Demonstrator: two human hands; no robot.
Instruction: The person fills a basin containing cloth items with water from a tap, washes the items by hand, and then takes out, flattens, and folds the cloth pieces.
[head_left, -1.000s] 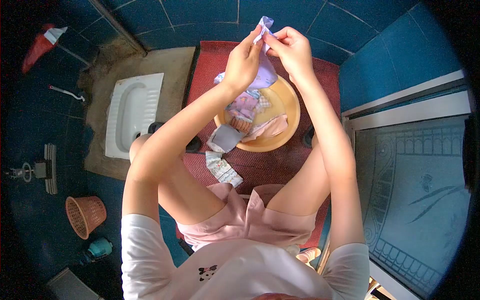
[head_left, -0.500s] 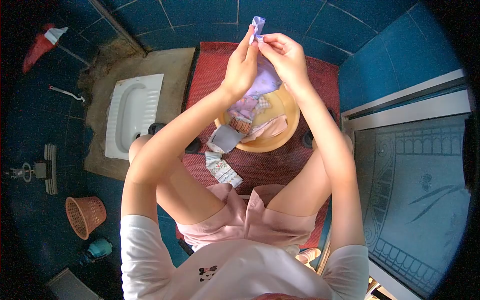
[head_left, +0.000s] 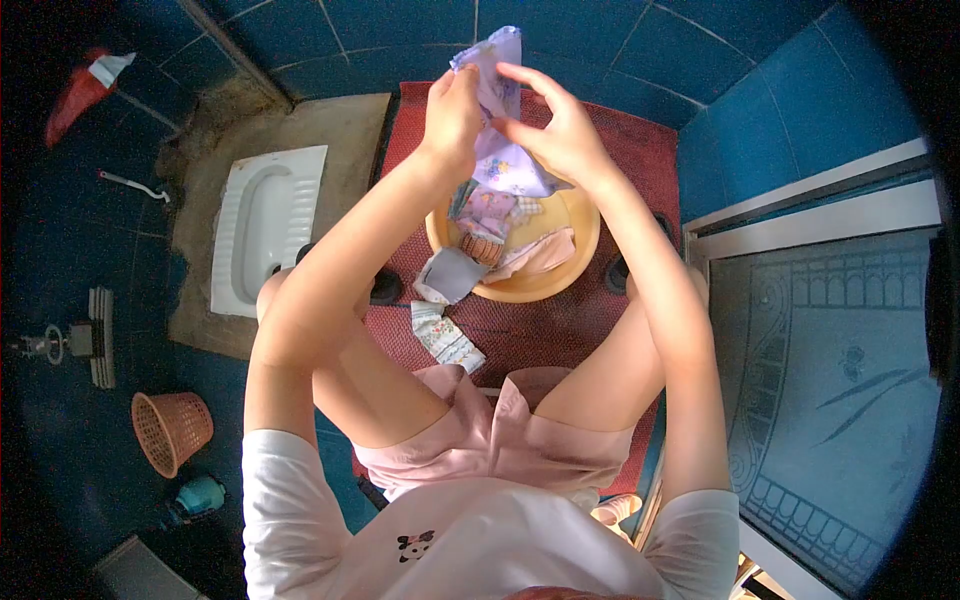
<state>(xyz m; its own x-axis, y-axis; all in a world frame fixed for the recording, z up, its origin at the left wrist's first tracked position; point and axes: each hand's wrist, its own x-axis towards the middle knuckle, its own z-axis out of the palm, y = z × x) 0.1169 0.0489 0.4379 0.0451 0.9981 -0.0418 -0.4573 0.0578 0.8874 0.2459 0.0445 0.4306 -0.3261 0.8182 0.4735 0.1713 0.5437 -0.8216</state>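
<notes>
A lilac cloth with a flower print (head_left: 508, 168) hangs upright above the yellow basin (head_left: 588, 235), its lower end just over the basin's contents. My left hand (head_left: 456, 118) is closed on its upper left edge. On the other side, my right hand (head_left: 562, 130) has its thumb and fingers spread apart, with the fingertips at the cloth. Inside the basin lie a pink-purple printed cloth (head_left: 487, 213), a brown striped piece (head_left: 482, 249) and a peach cloth (head_left: 545, 255). A grey cloth (head_left: 450, 277) drapes over the basin's left rim.
A white flowered cloth (head_left: 447, 340) lies on the red mat (head_left: 610, 320) between my knees. To the left are a squat toilet (head_left: 268, 230) and an orange plastic basket (head_left: 172, 432). A frosted glass door (head_left: 830, 350) stands on the right, and blue tiled wall (head_left: 560, 40) runs ahead.
The lilac cloth's bunched top has spread out wider. My left hand has moved left and slightly down, and my right hand has opened its fingers and come away from the pinch.
</notes>
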